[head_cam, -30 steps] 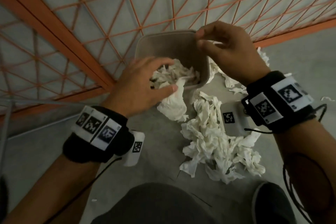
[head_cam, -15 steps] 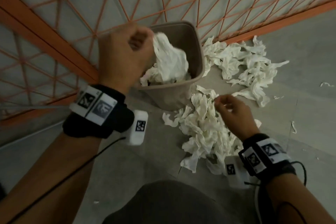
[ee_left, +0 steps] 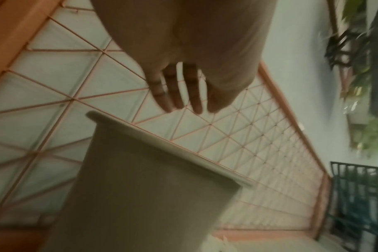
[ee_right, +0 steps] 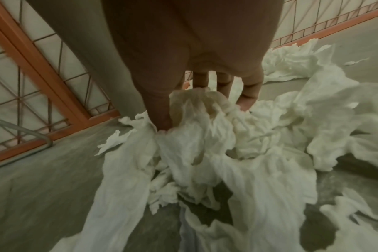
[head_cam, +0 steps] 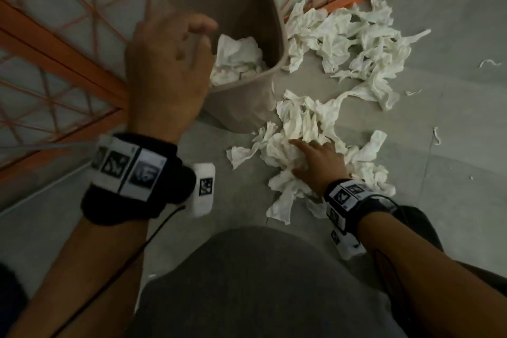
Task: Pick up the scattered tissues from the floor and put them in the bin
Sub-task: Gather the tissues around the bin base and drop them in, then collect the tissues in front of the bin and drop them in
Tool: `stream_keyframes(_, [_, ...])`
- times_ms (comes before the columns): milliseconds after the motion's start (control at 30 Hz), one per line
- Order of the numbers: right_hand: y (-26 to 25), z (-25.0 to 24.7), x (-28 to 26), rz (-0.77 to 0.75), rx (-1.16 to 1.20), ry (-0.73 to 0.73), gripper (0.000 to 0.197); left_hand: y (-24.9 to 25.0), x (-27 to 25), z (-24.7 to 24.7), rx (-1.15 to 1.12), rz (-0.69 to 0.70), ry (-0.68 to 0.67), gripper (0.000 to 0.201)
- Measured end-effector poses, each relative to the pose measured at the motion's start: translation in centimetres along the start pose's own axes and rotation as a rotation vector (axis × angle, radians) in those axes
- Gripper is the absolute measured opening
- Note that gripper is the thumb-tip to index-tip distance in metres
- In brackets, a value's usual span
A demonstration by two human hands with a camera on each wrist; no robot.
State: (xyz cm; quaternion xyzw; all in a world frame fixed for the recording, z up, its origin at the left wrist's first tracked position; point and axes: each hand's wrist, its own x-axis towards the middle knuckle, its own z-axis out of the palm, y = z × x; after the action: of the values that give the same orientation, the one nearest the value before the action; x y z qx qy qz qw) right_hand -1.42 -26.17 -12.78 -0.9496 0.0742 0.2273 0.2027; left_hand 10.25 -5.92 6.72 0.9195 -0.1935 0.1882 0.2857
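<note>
We are holding our left hand (head_cam: 167, 68) above the bin (head_cam: 241, 107), fingers loose and spread, gripping nothing. Our right hand (head_cam: 318, 164) is reaching down into the nearer heap of tissues (head_cam: 304, 129) on the floor (head_cam: 452, 145) — thumb and fingers curling around a crumpled wad. More tissues are lying inside the bin, and another heap (head_cam: 354, 38) is lying beside it by the orange mesh fence (head_cam: 55, 44).

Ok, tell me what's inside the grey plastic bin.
The grey plastic bin holds crumpled white tissues, piled well below its rim. The open left hand hovers over its near left corner, covering that part; the bin's bottom under the tissues is hidden.
</note>
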Motion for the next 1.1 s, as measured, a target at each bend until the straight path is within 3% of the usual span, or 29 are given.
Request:
stream_keyframes(67, [0.0,-0.2,0.2,-0.017,0.035,0.035,0.044,1.9,-3.8,0.0,-0.087,0.081,0.059,0.019])
stream_keyframes(133, [0.1,-0.6,0.3,-0.005,0.134,0.068,0.036,2.2,-7.8,1.8,-0.136,0.046,-0.016,0.016])
stream_keyframes(267, [0.0,-1.6,0.4,0.045,0.389,0.177,0.027,-1.6,-13.2,8.6,-0.074,-0.284,-0.395,0.022])
stream_keyframes(333, [-0.2,-2.2,0.4,0.092,0.498,0.246,0.023,-4.0,-14.6,11.8,0.010,-0.427,-0.599,0.039])
stream_keyframes(400, [-0.2,-2.9,0.3,0.123,0.598,0.314,0.020,-5.4,-15.2,14.1,0.046,-0.491,-0.702,0.055])
stream_keyframes(500, [0.0,-3.3,0.5,0.127,0.771,0.392,0.012,-6.4,-15.3,16.1,0.049,-0.488,-0.686,0.064])
stream_keyframes(533, [0.1,-3.5,0.5,0.126,0.810,0.414,0.017,-6.6,-15.3,16.4,0.033,-0.485,-0.658,0.063])
stream_keyframes(633, [0.2,-4.1,0.2,0.098,0.888,0.444,0.025,-7.3,-15.1,16.0,-0.032,-0.493,-0.571,0.048])
stream_keyframes(767, [0.5,-4.5,-0.4,0.159,1.018,0.363,0.009,-6.5,-14.9,13.6,-0.054,-0.479,-0.331,0.026])
stream_keyframes(800, [0.5,-4.5,-0.6,0.173,0.963,0.338,0.014,-5.9,-14.8,12.9,-0.073,-0.493,-0.282,0.028])
stream_keyframes(833, [0.7,-4.4,-0.8,0.191,0.904,0.306,0.032,-5.4,-14.7,12.5,-0.087,-0.514,-0.259,0.030])
stream_keyframes(900, [0.7,-4.2,-1.1,0.254,0.859,0.258,0.072,-4.3,-14.6,12.3,-0.096,-0.555,-0.294,0.036])
stream_keyframes(933, [0.8,-4.0,-1.1,0.284,0.848,0.255,0.081,-3.8,-14.7,12.7,-0.097,-0.540,-0.329,0.039])
stream_keyframes(1000, [1.2,-3.4,-1.1,0.299,0.779,0.301,0.074,-3.2,-14.8,14.2,-0.094,-0.461,-0.432,0.040])
stream_keyframes(1100, [1.5,-2.4,-1.4,0.243,0.664,0.325,0.034,-2.8,-14.8,17.2,-0.058,-0.414,-0.640,0.035])
